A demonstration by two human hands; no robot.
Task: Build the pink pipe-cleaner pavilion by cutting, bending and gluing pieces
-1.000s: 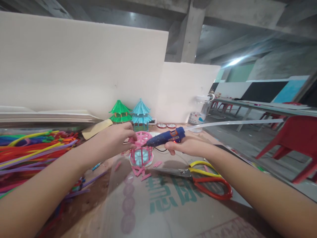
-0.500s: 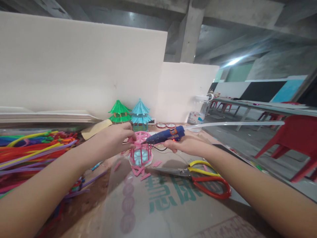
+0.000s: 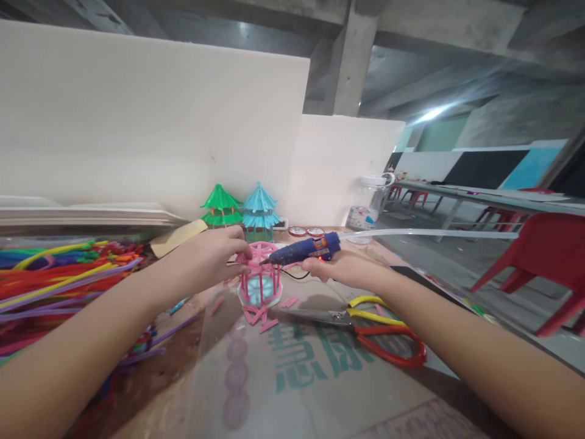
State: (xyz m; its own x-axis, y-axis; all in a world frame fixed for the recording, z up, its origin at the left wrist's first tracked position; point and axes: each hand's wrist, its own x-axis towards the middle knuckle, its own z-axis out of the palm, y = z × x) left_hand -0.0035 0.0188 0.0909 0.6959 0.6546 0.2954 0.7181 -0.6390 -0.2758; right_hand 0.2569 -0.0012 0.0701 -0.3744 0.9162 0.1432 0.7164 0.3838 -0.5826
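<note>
A pink pavilion frame with thin posts and a spoked top ring stands upright on a pale blue base. My left hand is at the upper left of this frame, its fingers closed on the ring. In my right hand is a blue hot glue gun with a small red light lit. Its nozzle points left, at the near edge of the top ring; whether it touches cannot be made out. A long clear glue stick sticks out of the gun's back. Several short pink strips lie before the frame.
Large scissors with red and yellow handles lie to the right. Behind stand a green pavilion, a blue pavilion and a water bottle. Colourful pipe cleaners are heaped at left, and a red chair stands at right.
The glue gun's nozzle has shifted very slightly, and the glue stick's far end has dipped a little. My left hand stays on the pink frame.
</note>
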